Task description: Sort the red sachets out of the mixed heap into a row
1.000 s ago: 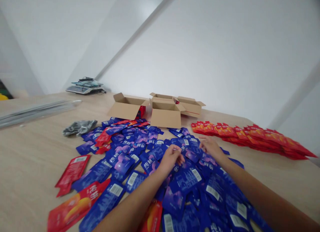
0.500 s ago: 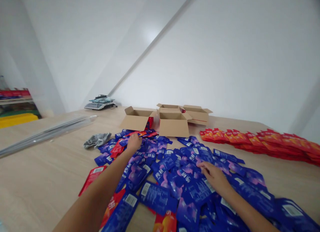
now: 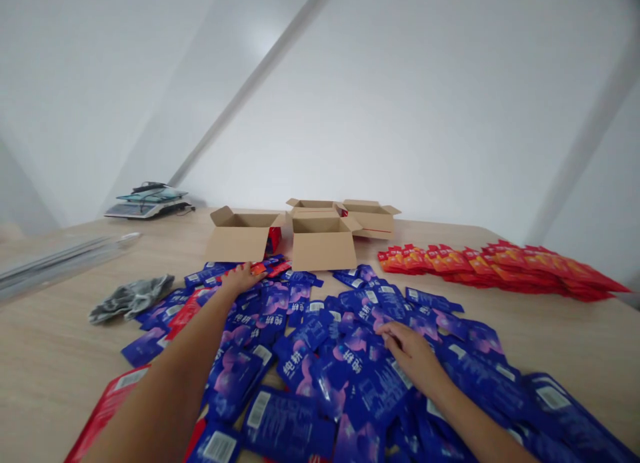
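Note:
My left hand (image 3: 242, 278) reaches to the far side of a heap of blue pouches (image 3: 320, 373). Its fingers close on the edge of a red pouch (image 3: 259, 268), partly hidden by the hand. Over the middle of the heap is my right hand (image 3: 409, 351), fingers curled together and no pouch visible in them. The blue pouches carry white lettering, pink shapes and barcode labels, and they overlap loosely. More red pouches lie among them, one red pouch (image 3: 113, 400) at the near left beside my left forearm.
Open cardboard boxes stand behind the heap, among them a left box (image 3: 239, 242) and a middle box (image 3: 323, 248). Stacked red-orange pouches (image 3: 495, 266) stretch along the right. Grey gloves (image 3: 131, 299), a scale (image 3: 145, 208) and long plastic-wrapped strips (image 3: 65, 263) are on the left.
The view has turned right and come lower, so boxes and heap appear further left. My left hand stays by the red pouches at the back; my right hand stays curled over the blue ones.

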{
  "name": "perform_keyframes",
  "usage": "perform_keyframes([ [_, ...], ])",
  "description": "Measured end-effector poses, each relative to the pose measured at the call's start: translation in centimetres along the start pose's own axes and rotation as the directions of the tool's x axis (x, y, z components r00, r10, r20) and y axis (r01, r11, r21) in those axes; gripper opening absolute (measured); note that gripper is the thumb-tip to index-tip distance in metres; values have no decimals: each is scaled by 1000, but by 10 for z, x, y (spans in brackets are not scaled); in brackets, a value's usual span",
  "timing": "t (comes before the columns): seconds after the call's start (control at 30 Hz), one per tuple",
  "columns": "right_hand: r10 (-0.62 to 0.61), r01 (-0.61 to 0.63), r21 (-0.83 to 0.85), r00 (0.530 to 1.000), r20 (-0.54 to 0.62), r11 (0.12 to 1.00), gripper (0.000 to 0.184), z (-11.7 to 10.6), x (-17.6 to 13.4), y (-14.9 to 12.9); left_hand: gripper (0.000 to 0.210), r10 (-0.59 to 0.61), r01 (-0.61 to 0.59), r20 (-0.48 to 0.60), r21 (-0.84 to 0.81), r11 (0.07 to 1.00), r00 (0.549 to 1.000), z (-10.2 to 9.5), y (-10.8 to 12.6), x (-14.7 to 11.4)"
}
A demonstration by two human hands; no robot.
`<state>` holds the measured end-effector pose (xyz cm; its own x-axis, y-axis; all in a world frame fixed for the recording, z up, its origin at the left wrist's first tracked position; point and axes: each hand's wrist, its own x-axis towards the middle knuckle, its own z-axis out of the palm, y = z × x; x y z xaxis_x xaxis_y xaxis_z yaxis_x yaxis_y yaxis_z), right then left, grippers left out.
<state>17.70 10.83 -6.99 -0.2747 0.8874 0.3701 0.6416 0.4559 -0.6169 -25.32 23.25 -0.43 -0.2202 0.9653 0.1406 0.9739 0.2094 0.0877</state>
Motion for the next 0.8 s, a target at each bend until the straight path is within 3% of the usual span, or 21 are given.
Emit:
perform_keyframes([
  [0.13, -26, 26, 2, 1000, -14, 1000, 26, -1, 0, 0, 71, 34, -33, 42, -43, 999, 999, 9, 22, -19],
  [0.27, -38, 38, 2, 999, -16, 999, 26, -1, 0, 1, 65, 152, -146, 53, -103, 984, 987, 11, 54, -44],
  [0.47, -44, 45, 23, 998, -39, 999, 27, 0, 2, 4, 52, 402, -386, 32, -214, 897, 915, 3, 100, -86],
  [0.67, -11, 18, 111, 998, -68, 994, 25, -1, 4, 6, 40, 640, -624, -47, -284, 728, 767, -13, 145, -121],
  [0.73, 61, -46, 254, 997, -52, 966, 33, -4, 6, 4, 38, 744, -739, -110, -282, 612, 659, -20, 165, -134],
  [0.8, 161, -142, 483, 987, 3, 864, 48, -7, 6, 3, 37, 833, -853, -206, -234, 467, 513, -22, 186, -149],
])
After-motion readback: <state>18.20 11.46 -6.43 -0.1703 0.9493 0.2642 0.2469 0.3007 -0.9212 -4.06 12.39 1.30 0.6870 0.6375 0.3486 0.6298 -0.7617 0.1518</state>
